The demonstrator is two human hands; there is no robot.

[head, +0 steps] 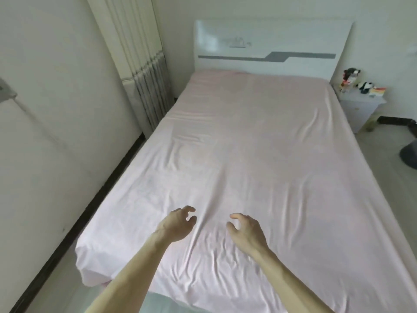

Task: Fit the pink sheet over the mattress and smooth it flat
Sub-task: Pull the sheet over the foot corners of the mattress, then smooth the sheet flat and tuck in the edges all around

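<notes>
The pale pink fabric sheet (248,143) is already covering the whole mattress, from the foot at 6 o'clock to the glossy white headboard (270,41) at 12 o'clock, so we are judging smoothing to be the step in hand. Creases are bunching at 6 o'clock and along the 9 o'clock edge. Our left hand (178,222) and right hand (244,231) are poised near each other over the foot end, fingers (189,208) loosely curled, gripping nothing. Next we are probably needing flat palms sweeping outward toward 3 and 9 o'clock.
</notes>
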